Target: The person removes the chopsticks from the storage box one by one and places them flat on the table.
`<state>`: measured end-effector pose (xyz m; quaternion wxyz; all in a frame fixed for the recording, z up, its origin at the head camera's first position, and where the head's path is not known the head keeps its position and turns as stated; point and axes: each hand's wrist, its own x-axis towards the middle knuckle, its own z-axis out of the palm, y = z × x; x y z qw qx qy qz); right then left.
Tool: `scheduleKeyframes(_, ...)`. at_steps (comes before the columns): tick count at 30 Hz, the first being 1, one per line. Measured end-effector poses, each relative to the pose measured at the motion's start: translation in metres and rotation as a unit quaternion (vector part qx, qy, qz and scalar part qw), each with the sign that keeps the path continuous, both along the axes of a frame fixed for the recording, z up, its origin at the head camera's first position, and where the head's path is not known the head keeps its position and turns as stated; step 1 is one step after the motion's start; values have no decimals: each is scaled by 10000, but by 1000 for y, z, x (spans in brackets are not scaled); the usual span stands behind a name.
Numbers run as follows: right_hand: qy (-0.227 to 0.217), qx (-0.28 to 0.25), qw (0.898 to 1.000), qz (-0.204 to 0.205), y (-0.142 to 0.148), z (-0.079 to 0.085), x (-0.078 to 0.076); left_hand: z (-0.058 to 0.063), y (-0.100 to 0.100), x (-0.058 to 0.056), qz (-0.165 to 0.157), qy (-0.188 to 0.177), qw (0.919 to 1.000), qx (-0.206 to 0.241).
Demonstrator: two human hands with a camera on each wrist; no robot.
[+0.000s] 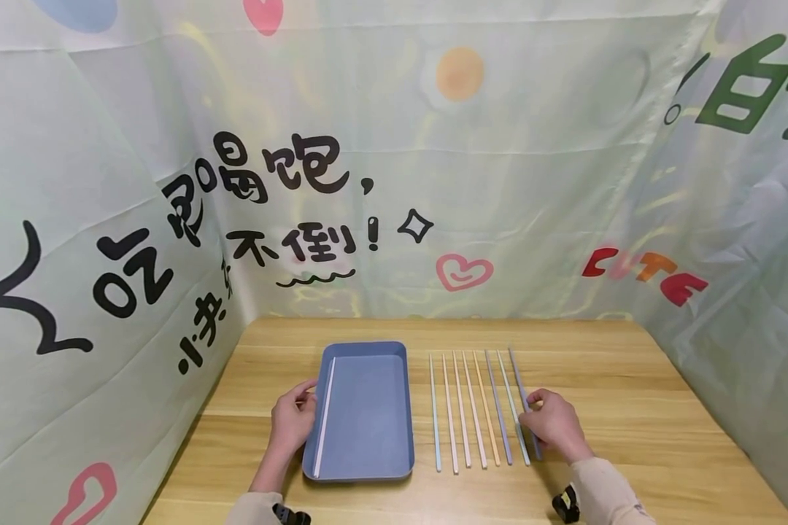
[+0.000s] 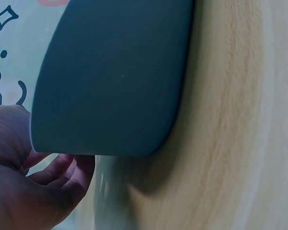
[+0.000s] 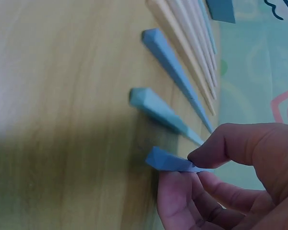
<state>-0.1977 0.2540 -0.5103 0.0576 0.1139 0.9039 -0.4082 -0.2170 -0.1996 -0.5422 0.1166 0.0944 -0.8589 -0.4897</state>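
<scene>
A blue-grey rectangular tray (image 1: 368,477) lies on the table, and a pale pink chopstick (image 1: 325,419) rests lengthwise along the left side inside it. At the tray's left rim my left hand (image 1: 294,419) holds on with bent fingers; its thumb is mostly hidden in the left wrist view. Several chopsticks lie side by side right of the tray. My right hand (image 1: 554,423) pinches the rightmost one, a purple-blue chopstick (image 3: 165,160), between thumb and fingers near its thick end. Just left of it lies a mint chopstick (image 1: 514,408), then another purple-blue chopstick (image 1: 499,412).
Farther left in the row are a yellow-orange chopstick (image 1: 487,412), several pale pink chopsticks and a light blue chopstick (image 1: 435,415) nearest the tray. Printed cloth (image 1: 532,182) hangs behind and on both sides of the wooden table (image 1: 630,408).
</scene>
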Motion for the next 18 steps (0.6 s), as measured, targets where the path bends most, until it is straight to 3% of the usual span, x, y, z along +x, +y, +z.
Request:
scheduleKeyframes(5,-57,317,9995,-16,1,-2,0,-1,-1,0,-29,21,10000,18)
scheduleKeyframes(18,-81,473,9988,17,0,-3,1,0,-1,0,-26,50,10000,14)
